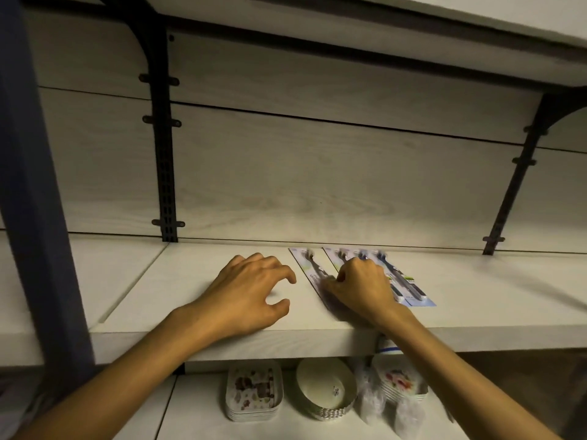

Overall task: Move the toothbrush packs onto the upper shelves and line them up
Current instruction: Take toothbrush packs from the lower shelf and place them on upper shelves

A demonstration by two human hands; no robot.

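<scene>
In the head view, the toothbrush packs (pixel 394 274) lie flat side by side on the shelf (pixel 492 296). The right hand (pixel 360 289) rests on them, fingers curled, seemingly pinching one pack's edge. The left hand (pixel 251 292) hovers beside them, fingers loosely spread.

On the lower shelf (pixel 197 408), a stack of patterned rectangular trays (pixel 253 392) is sitting left of a stack of round white bowls (pixel 325 390); black brackets (pixel 163 138) are standing far behind.
</scene>
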